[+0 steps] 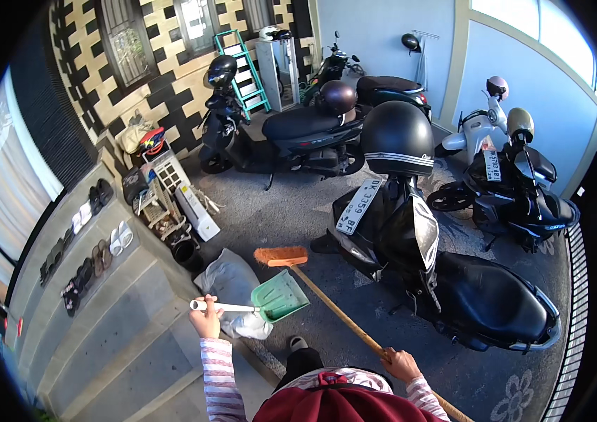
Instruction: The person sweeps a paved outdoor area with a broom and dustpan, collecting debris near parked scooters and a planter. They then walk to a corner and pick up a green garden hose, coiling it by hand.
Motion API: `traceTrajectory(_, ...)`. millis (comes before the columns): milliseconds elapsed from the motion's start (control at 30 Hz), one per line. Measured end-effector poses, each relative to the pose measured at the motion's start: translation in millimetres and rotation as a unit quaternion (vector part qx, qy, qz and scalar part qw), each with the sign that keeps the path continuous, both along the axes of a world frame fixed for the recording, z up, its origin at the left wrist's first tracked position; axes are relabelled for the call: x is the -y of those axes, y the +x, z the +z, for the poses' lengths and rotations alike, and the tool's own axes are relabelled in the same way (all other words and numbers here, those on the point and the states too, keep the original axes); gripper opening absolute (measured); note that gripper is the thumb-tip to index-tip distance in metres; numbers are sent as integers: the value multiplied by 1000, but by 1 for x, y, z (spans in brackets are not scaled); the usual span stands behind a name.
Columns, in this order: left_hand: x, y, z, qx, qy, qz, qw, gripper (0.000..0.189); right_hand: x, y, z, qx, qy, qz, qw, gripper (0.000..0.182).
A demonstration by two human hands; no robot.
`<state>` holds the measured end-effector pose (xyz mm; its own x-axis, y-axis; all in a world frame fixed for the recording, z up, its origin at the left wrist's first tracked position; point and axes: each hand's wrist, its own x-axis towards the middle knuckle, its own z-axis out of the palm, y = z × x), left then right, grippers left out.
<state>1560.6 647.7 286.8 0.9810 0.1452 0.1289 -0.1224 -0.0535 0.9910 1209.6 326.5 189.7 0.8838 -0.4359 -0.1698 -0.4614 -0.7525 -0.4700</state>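
My left hand (206, 318) is closed around the white handle of a green plastic dustpan (279, 296), whose pan points to the right. My right hand (402, 365) grips the wooden handle of a broom (280, 255); its orange head with brown bristles lies farther ahead, above the dustpan in the picture. A pale plastic sack (229, 278) rests on the floor behind the dustpan, partly covered by it. Whether the dustpan touches the sack, I cannot tell.
Tiled steps (135, 311) with several pairs of shoes rise on the left. A motorcycle (383, 232) bearing a black helmet (398, 138) stands close on the right. More scooters are farther back. Crates (160, 208) and a black bucket (188, 255) stand beside the steps.
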Motion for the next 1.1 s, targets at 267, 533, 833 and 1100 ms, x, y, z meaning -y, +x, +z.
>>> traceTrajectory(267, 13, 159, -41, -23, -39, -47, 998, 17, -7, 228, -34, 8, -13, 34, 999, 33)
traceTrajectory(533, 3, 297, -20, 10, 19, -2, 1000, 18, 12, 403, 4, 37, -73, 106, 991, 29)
traceTrajectory(833, 21, 456, -50, 29, 83, 93, 992, 17, 84, 603, 2, 9, -120, 186, 975, 31)
traceTrajectory(1100, 21, 561, -90, 14, 13, 214, 977, 15, 112, 769, 24, -76, -129, 255, 955, 29)
